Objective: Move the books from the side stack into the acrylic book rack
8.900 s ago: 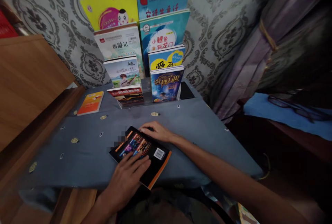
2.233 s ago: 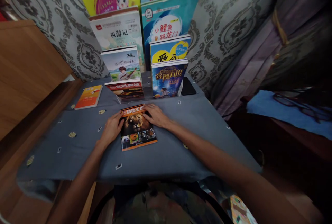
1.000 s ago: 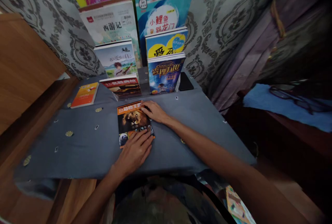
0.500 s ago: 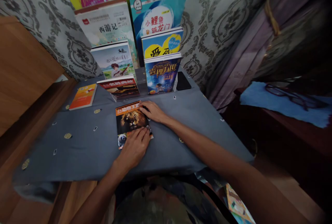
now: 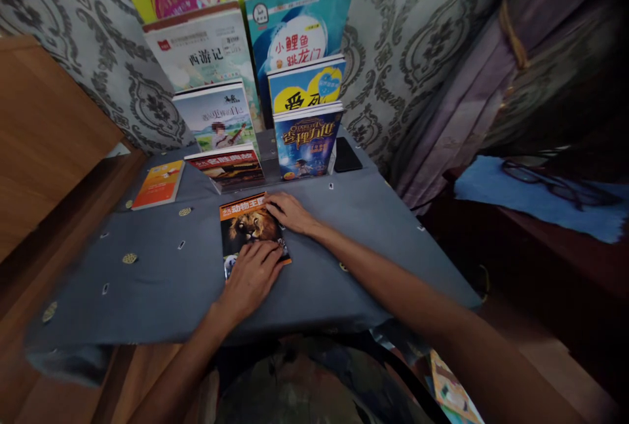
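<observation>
A small book [image 5: 252, 224] with a lion on its dark cover and an orange band along its top lies shut on the cloth-covered table. My left hand [image 5: 253, 275] rests flat over the book's lower part, fingers stretched out, covering part of a panda picture. At the book's upper right corner, my right hand [image 5: 289, 212] touches the cover with its fingertips; its fingers are extended and loosely bent. Neither hand grips the book. Just behind it, a red-covered book [image 5: 228, 168] stands in a clear holder, and a blue book [image 5: 308, 143] stands to its right.
Several larger books, among them a white one [image 5: 204, 50] and a teal one [image 5: 302, 24], stand in tiers behind. An orange book [image 5: 158, 185] lies at the left and a black phone [image 5: 346, 154] at the right. Glasses [image 5: 555, 185] rest on a blue cloth [image 5: 491, 198].
My left hand has slid slightly left on the cover and hides more of the panda picture. My right hand and the book stay in place; the view shifts a little.
</observation>
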